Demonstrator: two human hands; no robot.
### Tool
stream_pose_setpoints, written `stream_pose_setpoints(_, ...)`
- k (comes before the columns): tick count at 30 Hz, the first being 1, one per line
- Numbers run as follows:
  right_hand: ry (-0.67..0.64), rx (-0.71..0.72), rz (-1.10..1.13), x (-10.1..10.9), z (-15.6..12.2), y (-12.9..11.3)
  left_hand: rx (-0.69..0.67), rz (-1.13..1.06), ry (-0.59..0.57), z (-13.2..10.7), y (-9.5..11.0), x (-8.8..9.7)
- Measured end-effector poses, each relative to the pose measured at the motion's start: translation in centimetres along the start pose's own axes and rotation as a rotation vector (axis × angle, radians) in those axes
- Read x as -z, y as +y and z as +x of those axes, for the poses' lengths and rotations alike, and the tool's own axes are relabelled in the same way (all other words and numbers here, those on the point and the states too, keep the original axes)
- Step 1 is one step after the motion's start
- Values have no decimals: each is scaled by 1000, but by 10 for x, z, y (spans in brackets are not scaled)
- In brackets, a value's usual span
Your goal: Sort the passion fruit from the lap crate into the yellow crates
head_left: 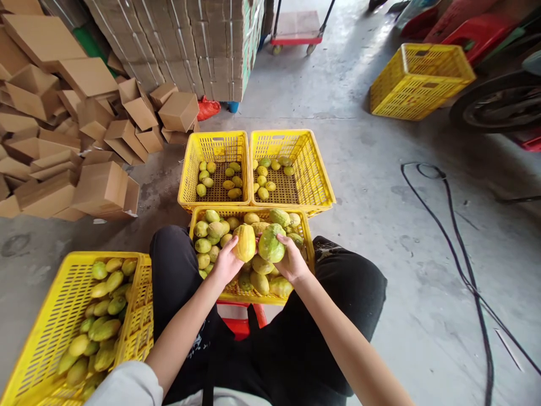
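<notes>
My left hand (227, 260) is closed round a mostly yellow, ribbed papaya-like fruit (244, 243). Close beside it, a greener, ribbed papaya-like fruit (271, 243) is held in my right hand (292, 260). Both hands are over a yellow plastic crate (307, 239) between my knees, filled with similar yellow-green fruits (261, 282). Beyond it, two more yellow crates stand side by side: the left one (213, 139) and the right one (313, 169) each have several fruits on the bottom.
At my left, a yellow crate (46, 316) holds many fruits. Cardboard boxes (101, 189) are heaped at the far left, near a tall stack of cartons (186, 51). A red trolley (296, 28), another yellow crate (422, 79), a wheel (499, 104) and a black cable (467, 270) are farther off.
</notes>
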State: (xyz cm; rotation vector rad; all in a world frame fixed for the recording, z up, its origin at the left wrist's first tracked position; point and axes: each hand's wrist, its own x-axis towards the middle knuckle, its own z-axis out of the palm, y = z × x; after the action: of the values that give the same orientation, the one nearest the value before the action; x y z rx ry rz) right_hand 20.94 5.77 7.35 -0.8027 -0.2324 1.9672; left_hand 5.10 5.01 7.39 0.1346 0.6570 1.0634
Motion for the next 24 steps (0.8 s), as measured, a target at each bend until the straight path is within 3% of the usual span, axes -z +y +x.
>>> stream_pose_setpoints(8, 19, 23, 29, -4, -3, -6, 8, -93, 9, -4, 7, -7)
stream_pose_setpoints(16, -100, 105, -24, -5, -10, -16, -24, -48, -23, -5, 18, -4)
stream_pose_setpoints(24, -39, -4, -13, -5, -8, -7, -12, 73, -55, -4, 13, 0)
